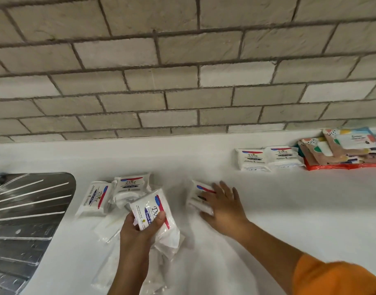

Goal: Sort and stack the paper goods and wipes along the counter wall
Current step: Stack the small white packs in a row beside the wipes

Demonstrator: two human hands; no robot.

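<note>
Grey brick-laid wall tiles (pixel 161 81) rise behind a smooth white bench (pixel 289 209), and the sorting runs along their foot. Our left hand (pixel 140 228) has thumb and fingers curled round the held pack (pixel 153 209), a soft white pillow-shaped wipes packet in glossy film, lifted and tilted above a crumpled clear wrapper (pixel 167 241). Our right hand (pixel 223 207) lies flat, fingers spread and straight, on the pressed pack (pixel 198 196), which rests on the bench just right of the pile. Two loose packs (pixel 95 198) lie askew near the left hand, one overlapping the other. Further right, against the wall, the stacked packs (pixel 252 158) sit side by side in two short piles, and beyond them the paper goods (pixel 340 150), flat printed packets, lean in a fanned heap on an orange-red packet (pixel 336 166).

We judge slipping the main risk. The film looks slick and the packets squashy, so a tall pile may slide or lean, and a pack pushed under a flat palm may skid past the row. The clear wrapper could drag along unnoticed. The ribbed steel drainer (pixel 27 209) lies just beside the loose packs, and a nudge could send one onto it. Our orange sleeve (pixel 342 279) shows at lower right.
</note>
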